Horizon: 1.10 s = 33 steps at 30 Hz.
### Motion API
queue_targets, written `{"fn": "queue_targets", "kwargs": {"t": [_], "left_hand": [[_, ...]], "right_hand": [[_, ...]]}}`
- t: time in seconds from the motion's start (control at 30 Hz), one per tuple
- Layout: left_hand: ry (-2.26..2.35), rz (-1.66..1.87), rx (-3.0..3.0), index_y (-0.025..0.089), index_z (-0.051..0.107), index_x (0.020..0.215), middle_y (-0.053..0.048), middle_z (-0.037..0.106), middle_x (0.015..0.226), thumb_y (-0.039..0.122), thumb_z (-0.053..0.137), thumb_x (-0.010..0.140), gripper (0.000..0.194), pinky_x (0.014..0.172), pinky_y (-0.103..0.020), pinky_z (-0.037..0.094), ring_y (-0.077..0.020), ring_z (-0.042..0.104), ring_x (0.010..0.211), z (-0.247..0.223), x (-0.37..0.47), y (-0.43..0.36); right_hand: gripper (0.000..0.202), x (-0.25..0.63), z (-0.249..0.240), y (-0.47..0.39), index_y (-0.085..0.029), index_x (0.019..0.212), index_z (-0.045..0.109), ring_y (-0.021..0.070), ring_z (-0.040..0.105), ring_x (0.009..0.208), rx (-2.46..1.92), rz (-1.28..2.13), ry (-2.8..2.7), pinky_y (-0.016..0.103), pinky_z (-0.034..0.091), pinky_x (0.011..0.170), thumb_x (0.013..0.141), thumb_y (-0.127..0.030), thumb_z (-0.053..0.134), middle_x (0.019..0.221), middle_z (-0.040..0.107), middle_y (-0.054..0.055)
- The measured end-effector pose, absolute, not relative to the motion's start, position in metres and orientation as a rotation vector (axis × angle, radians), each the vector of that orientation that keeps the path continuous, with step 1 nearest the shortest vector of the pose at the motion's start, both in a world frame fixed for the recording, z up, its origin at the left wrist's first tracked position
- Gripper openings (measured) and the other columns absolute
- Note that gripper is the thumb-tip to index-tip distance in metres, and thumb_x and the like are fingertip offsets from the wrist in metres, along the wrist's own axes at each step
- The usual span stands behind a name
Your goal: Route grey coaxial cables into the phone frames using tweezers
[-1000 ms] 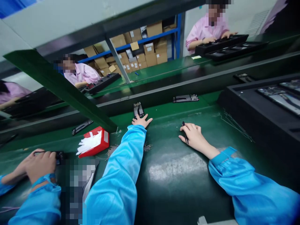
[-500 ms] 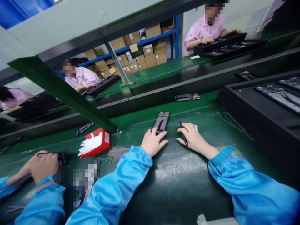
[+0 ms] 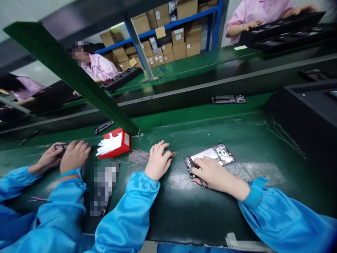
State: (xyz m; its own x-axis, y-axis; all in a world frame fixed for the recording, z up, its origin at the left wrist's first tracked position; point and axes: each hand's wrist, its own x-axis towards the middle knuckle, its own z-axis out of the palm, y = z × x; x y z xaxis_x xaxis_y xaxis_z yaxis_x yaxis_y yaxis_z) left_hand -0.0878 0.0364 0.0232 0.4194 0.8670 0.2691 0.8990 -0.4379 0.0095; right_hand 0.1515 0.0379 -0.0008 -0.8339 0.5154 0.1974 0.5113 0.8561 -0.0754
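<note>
My right hand [image 3: 210, 172] is closed around dark tweezers [image 3: 204, 185], whose thin ends point down toward me. The same hand grips the left end of an opened phone [image 3: 223, 153], its circuit board and pale inner plate showing. The phone lies sideways, low over or on the green bench; I cannot tell if it touches. My left hand [image 3: 158, 161], fingers spread and slightly curved, is over a bundle of thin grey cables [image 3: 138, 157]. Whether its fingertips pinch a cable is unclear, but none shows in its grasp.
A red box [image 3: 127, 142] of white strips stands left of the cables. A co-worker's hands [image 3: 75, 156] hold a device farther left. Another opened phone [image 3: 228, 99] lies on the rear strip. A black tray [image 3: 297, 112] is at right; a green post [image 3: 79, 84] slants down behind.
My left hand has left the phone and moved left to the cables. My right hand, still with the tweezers, now grips the phone, which has turned sideways and come nearer. The view has shifted.
</note>
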Motion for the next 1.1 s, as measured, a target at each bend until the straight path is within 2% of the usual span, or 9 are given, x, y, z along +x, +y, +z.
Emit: {"fn": "queue_targets", "kwargs": {"t": [0.27, 0.43, 0.57, 0.67, 0.8, 0.93, 1.1], "left_hand": [[-1.458, -0.395, -2.531, 0.017, 0.057, 0.077, -0.009, 0.054, 0.11, 0.013, 0.049, 0.079, 0.01, 0.098, -0.047, 0.033, -0.0262, 0.04, 0.117, 0.014, -0.083, 0.039], [-1.484, -0.541, -2.594, 0.017, 0.057, 0.079, -0.007, 0.055, 0.102, 0.015, 0.046, 0.082, 0.012, 0.088, -0.039, 0.039, -0.0219, 0.047, 0.106, 0.015, -0.079, 0.037], [-1.52, -0.597, -2.677, 0.017, 0.056, 0.084, -0.005, 0.057, 0.09, 0.018, 0.041, 0.086, 0.015, 0.076, -0.032, 0.042, -0.017, 0.052, 0.086, 0.016, -0.062, 0.032], [-1.471, -0.651, -2.779, 0.017, 0.056, 0.086, -0.005, 0.057, 0.086, 0.018, 0.039, 0.088, 0.017, 0.073, -0.029, 0.044, -0.0154, 0.053, 0.08, 0.012, -0.046, 0.029], [-1.431, -0.734, -2.864, 0.016, 0.055, 0.088, -0.005, 0.057, 0.09, 0.013, 0.038, 0.087, 0.018, 0.075, -0.026, 0.047, -0.0145, 0.054, 0.082, 0.004, -0.037, 0.026], [-1.445, -0.839, -2.839, 0.016, 0.055, 0.089, -0.006, 0.057, 0.096, 0.012, 0.039, 0.086, 0.017, 0.076, -0.024, 0.048, -0.0138, 0.055, 0.085, -0.001, -0.042, 0.021], [-1.486, -0.779, -2.829, 0.017, 0.055, 0.082, -0.005, 0.056, 0.088, 0.014, 0.041, 0.084, 0.014, 0.074, -0.026, 0.048, -0.0147, 0.054, 0.08, -0.001, -0.042, 0.02]], "right_hand": [[0.019, 0.154, 0.0, 0.035, -0.02, 0.084, 0.055, 0.0137, 0.047, 0.061, -0.829, 0.122, -2.826, 0.028, 0.032, 0.056, 0.085, -0.035, 0.043, 0.09, 0.05, 0.007], [0.02, 0.154, -0.001, 0.039, -0.018, 0.09, 0.056, 0.0178, 0.053, 0.069, -0.853, 0.185, -2.772, 0.031, 0.039, 0.061, 0.084, -0.035, 0.046, 0.094, 0.051, 0.01], [0.024, 0.156, 0.006, 0.042, -0.017, 0.103, 0.055, 0.0168, 0.054, 0.074, -0.848, 0.534, -2.532, 0.029, 0.044, 0.066, 0.089, -0.028, 0.038, 0.091, 0.054, 0.009], [0.025, 0.158, 0.013, 0.042, -0.019, 0.108, 0.054, 0.0158, 0.057, 0.083, -0.808, 0.833, -2.321, 0.028, 0.045, 0.073, 0.09, -0.024, 0.037, 0.093, 0.059, 0.007], [0.021, 0.158, 0.017, 0.04, -0.021, 0.102, 0.06, 0.0163, 0.059, 0.091, -0.915, 1.076, -2.058, 0.029, 0.045, 0.082, 0.085, -0.029, 0.05, 0.098, 0.064, 0.004], [0.017, 0.156, 0.014, 0.041, -0.02, 0.09, 0.065, 0.0149, 0.059, 0.08, -1.011, 1.07, -1.992, 0.027, 0.045, 0.074, 0.083, -0.029, 0.052, 0.086, 0.063, 0.003], [0.014, 0.155, 0.012, 0.043, -0.019, 0.08, 0.063, 0.0114, 0.051, 0.065, -0.972, 1.034, -2.05, 0.024, 0.039, 0.06, 0.083, -0.027, 0.051, 0.071, 0.053, 0.0]]}}
